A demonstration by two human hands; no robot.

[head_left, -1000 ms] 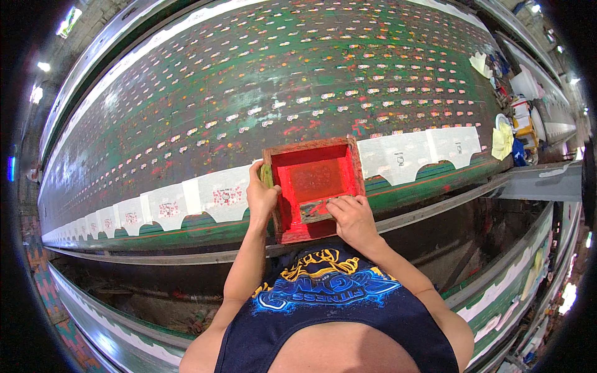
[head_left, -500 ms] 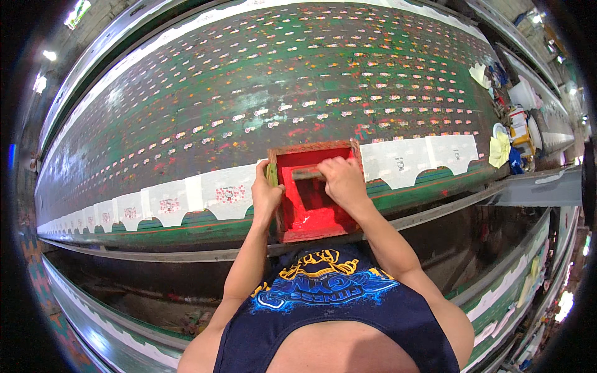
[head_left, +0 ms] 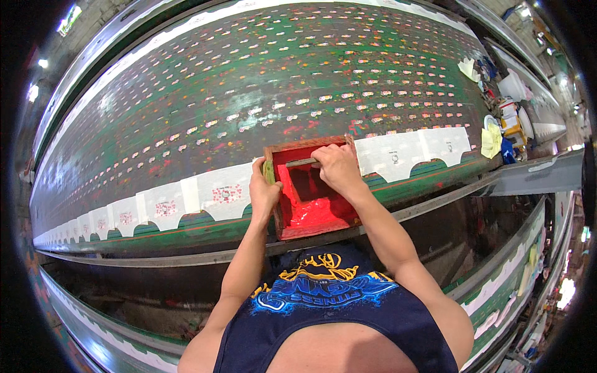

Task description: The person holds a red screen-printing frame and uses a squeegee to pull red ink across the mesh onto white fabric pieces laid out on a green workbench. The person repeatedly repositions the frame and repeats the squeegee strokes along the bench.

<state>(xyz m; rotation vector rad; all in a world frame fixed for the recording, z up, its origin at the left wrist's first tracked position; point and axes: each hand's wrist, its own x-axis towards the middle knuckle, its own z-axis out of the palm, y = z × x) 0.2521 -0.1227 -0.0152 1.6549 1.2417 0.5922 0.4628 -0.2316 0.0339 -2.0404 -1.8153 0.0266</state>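
Observation:
My left hand (head_left: 263, 189) grips the left side of a wooden screen frame (head_left: 311, 230), which sits over a row of white cut pieces (head_left: 385, 149) along the long green printing table's near edge. My right hand (head_left: 337, 168) is closed on a flat squeegee (head_left: 301, 161) near the frame's far side. Glossy red ink (head_left: 310, 212) pools in the frame's near part, with a darker rectangle behind it. Pieces to the left carry red-and-black prints; those to the right show small black motifs.
The table (head_left: 249, 74) bears rows of small printed marks. At its right end lie yellow cloths (head_left: 491, 142), white tubs (head_left: 513, 85) and assorted supplies. A metal rail (head_left: 410, 208) runs along the near edge, and a second table (head_left: 106, 329) lies nearer, below.
My right hand and the squeegee have moved from the frame's near side to its far side. Red ink now gathers at the near part. My left hand still holds the frame.

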